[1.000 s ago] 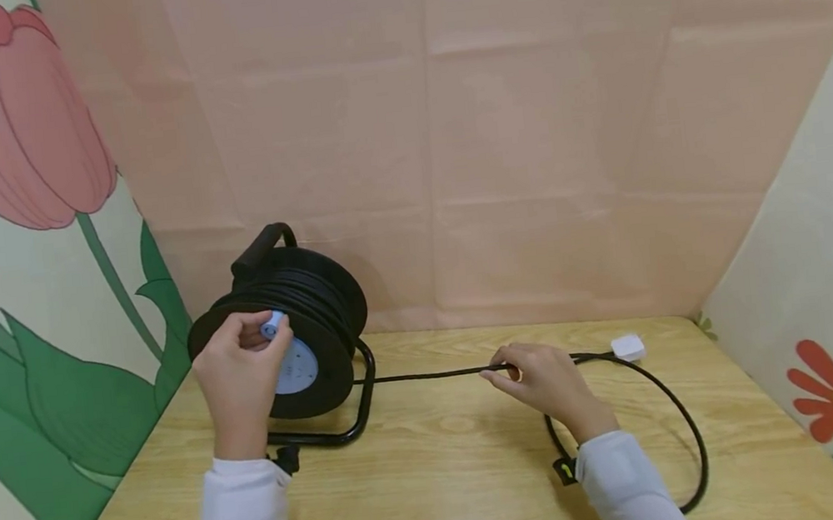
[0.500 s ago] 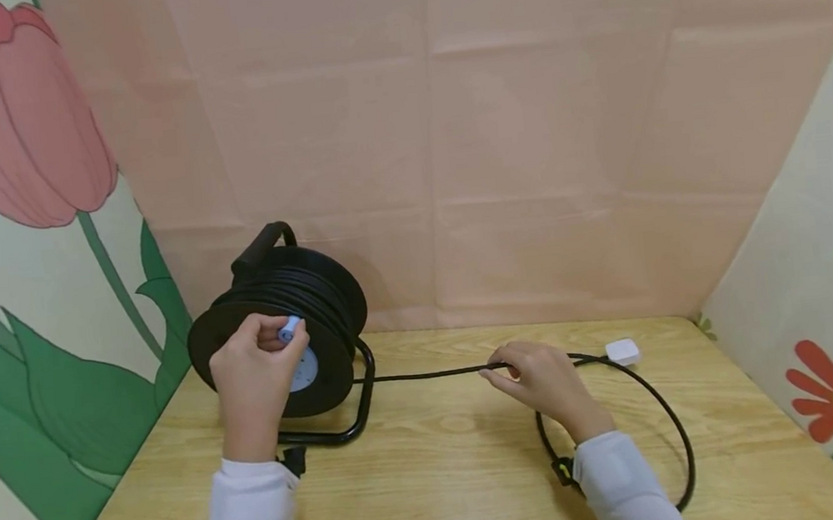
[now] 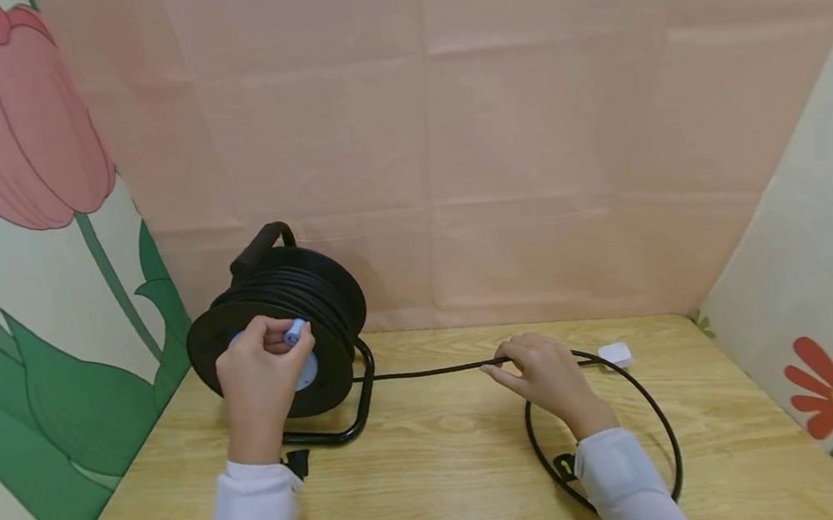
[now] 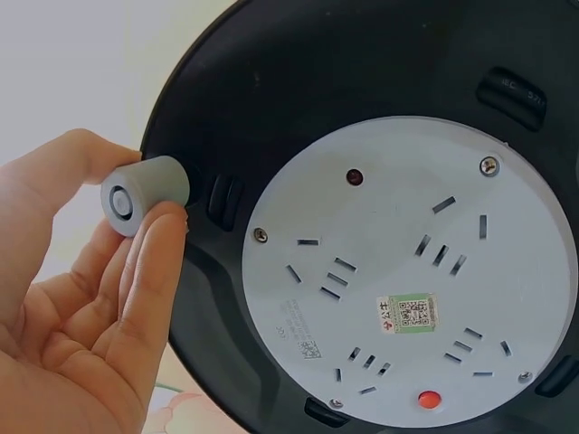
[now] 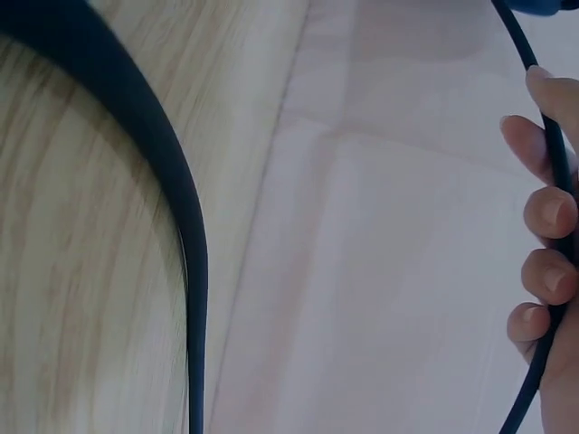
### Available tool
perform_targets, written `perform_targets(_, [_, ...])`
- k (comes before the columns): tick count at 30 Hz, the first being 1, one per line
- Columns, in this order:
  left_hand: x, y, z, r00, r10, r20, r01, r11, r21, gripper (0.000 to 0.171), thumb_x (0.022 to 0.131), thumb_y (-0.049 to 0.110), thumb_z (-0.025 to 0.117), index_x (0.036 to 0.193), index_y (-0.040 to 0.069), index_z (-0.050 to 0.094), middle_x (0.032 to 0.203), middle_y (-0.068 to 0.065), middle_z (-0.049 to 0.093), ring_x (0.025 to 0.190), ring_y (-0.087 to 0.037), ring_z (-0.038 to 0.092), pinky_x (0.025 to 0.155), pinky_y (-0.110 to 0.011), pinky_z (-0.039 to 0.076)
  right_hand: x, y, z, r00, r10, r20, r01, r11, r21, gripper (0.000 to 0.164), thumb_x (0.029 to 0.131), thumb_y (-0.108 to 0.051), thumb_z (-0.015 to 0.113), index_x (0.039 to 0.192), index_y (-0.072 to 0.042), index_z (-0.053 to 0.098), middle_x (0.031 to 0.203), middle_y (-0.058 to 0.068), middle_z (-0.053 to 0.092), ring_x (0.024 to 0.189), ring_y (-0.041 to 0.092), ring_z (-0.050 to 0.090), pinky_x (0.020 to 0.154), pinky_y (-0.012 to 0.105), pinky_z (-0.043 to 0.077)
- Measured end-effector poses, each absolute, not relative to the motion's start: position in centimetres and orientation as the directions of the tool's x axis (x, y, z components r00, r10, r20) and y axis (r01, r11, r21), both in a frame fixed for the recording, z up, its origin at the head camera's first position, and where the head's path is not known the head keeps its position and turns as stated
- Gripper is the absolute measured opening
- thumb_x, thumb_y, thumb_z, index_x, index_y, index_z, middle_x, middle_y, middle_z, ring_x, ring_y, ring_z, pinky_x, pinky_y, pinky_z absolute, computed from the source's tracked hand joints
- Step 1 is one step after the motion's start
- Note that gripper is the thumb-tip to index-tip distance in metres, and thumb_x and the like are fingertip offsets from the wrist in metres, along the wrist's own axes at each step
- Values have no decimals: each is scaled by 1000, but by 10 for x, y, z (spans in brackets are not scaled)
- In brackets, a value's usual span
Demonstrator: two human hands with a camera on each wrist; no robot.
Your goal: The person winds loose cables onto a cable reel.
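A black cable reel (image 3: 209, 338) stands on its tubular frame (image 3: 363, 407) at the left of the table. My left hand (image 3: 259, 388) pinches the reel's pale blue knob (image 4: 158, 188) between thumb and fingers, near the rim of the reel's face. The round socket panel (image 4: 362, 244) with its slots and red button shows in the left wrist view. From the reel a black cable (image 3: 427, 374) runs to the right. My right hand (image 3: 549, 381) holds that cable, its fingers curled round it in the right wrist view.
Beyond the right hand the cable bends into a loose loop (image 3: 669, 428), with a white plug (image 3: 616, 355) at its end. A black tag (image 3: 566, 467) with a yellow mark sits by the right sleeve. Something black (image 3: 298, 462) lies beside the left wrist. A pink sheet (image 3: 512, 159) hangs behind.
My left hand has carried the knob rightward and slightly down around the reel. The cable loop and white plug have drawn leftward; the right hand stays in nearly the same place.
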State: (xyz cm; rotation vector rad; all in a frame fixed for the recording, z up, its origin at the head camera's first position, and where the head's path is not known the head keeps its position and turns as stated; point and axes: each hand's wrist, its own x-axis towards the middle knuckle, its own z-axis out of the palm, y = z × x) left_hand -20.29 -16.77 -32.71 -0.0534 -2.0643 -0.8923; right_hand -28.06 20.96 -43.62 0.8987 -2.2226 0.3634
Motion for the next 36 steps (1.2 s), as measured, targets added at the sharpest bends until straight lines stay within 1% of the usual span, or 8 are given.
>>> perform_targets(5, [-202, -167, -327, -642, -253, 723, 344, 748, 568, 20, 84, 21, 81, 88, 4, 72, 75, -7, 71, 64, -15, 68, 59, -36, 59, -280, 211, -440, -586, -477, 655, -663, 747, -49, 18, 84, -35, 81, 83, -21, 71, 78, -9, 68, 61, 4, 53, 55, 29, 46])
perform_targets(8, [-201, -167, -326, -643, -240, 728, 345, 757, 554, 20, 84, 21, 81, 88, 4, 72, 74, -7, 71, 63, -15, 68, 58, -36, 59, -281, 212, -440, -600, -485, 636, -664, 746, -58, 17, 85, -35, 81, 84, -22, 71, 78, -9, 68, 60, 2, 50, 53, 26, 44])
perform_targets(17, [-202, -161, -330, -652, -200, 732, 341, 785, 518, 21, 85, 22, 80, 85, 2, 73, 72, -8, 72, 60, -16, 68, 56, -37, 58, -289, 205, -422, -636, -573, 517, -697, 714, -65, 16, 95, -38, 70, 96, -22, 70, 85, -10, 68, 63, 3, 53, 52, 23, 43])
perform_targets(21, [-202, -157, -333, -669, -184, 721, 342, 784, 517, 21, 84, 24, 81, 84, 4, 73, 71, -6, 71, 60, -14, 68, 54, -35, 57, -291, 198, -413, -607, -638, 474, -734, 679, -26, 17, 98, -38, 66, 99, -22, 70, 89, -9, 68, 67, 3, 57, 54, 23, 47])
perform_targets(25, [-202, -154, -336, -688, -162, 707, 338, 791, 510, 21, 85, 25, 80, 84, 5, 72, 72, -5, 71, 61, -14, 67, 55, -34, 57, -291, 193, -408, -543, -692, 477, -776, 630, 30, 14, 96, -32, 70, 99, -18, 72, 89, -6, 70, 65, 5, 61, 52, 22, 48])
perform_targets(31, [-202, -152, -339, -713, -152, 685, 321, 798, 511, 22, 83, 23, 81, 83, 3, 72, 71, -6, 71, 59, -16, 66, 54, -35, 56, -293, 188, -405, -477, -728, 493, -807, 585, 82, 13, 92, -28, 74, 94, -16, 71, 82, -4, 70, 53, 0, 52, 45, 19, 41])
perform_targets(33, [-201, -151, -339, -715, -151, 682, 316, 801, 509, 22, 83, 22, 81, 82, 2, 72, 70, -7, 71, 58, -16, 66, 53, -35, 55, -296, 188, -404, -475, -741, 474, -816, 573, 79, 14, 93, -29, 73, 90, -17, 69, 78, -5, 68, 52, 0, 49, 45, 19, 40])
perform_targets(36, [-200, -150, -340, -716, -150, 682, 311, 806, 504, 21, 82, 22, 82, 81, 3, 71, 69, -6, 71, 57, -16, 65, 52, -34, 55, -303, 189, -401, -523, -751, 402, -812, 582, 31, 19, 97, -33, 68, 84, -20, 65, 67, -13, 59, 50, -2, 41, 45, 19, 37])
